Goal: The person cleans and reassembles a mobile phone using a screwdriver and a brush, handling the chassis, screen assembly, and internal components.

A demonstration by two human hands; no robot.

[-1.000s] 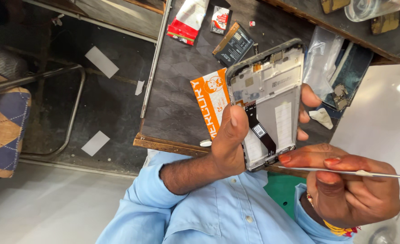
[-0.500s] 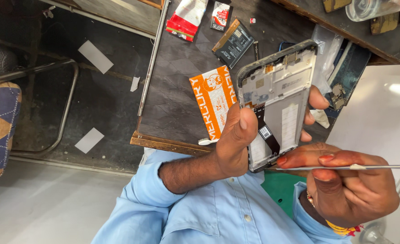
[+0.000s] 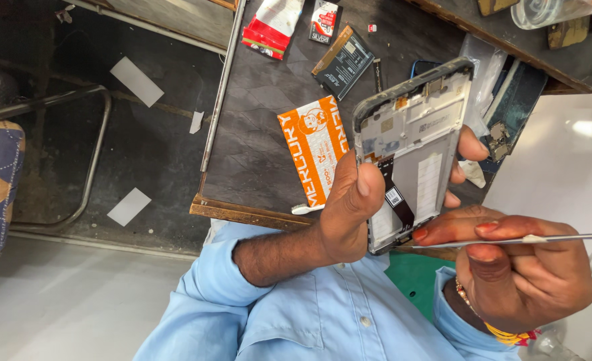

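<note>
The slim metal pry tool [image 3: 510,241] meets the lower edge of the opened phone frame [image 3: 413,150], close beside the black flex ribbon [image 3: 396,197] that runs down the frame's inner face. The likeliest mishap is a slip of the tip: if it skids sideways off the edge it could nick or tear that ribbon, or scrape the small gold contacts near the top of the frame. The tool is long and thin, so a hard push could also bend it, or send the point toward the thumb of the left hand [image 3: 349,214], which rests on the inner face just next to the ribbon. The frame is held in the air above the desk [image 3: 256,134] rather than lying on it, so a twist of the wrist could flex the thin chassis or let it drop.

The left hand's grip is closed around the frame, thumb on the inner face and fingertips showing past the far edge. The right hand [image 3: 523,267] pinches the pry tool between thumb and fingers, the shaft running out to the side.

The frame is a grey, gutted phone chassis seen from the inside: pale plates, a white label strip, small components at the top end, and dark rounded rim corners. It sits upright and tilted in the hand, in front of the person's light blue shirt, with an orange and white packet [image 3: 313,150] and a loose dark battery [image 3: 344,63] lying on the desk behind it.
</note>
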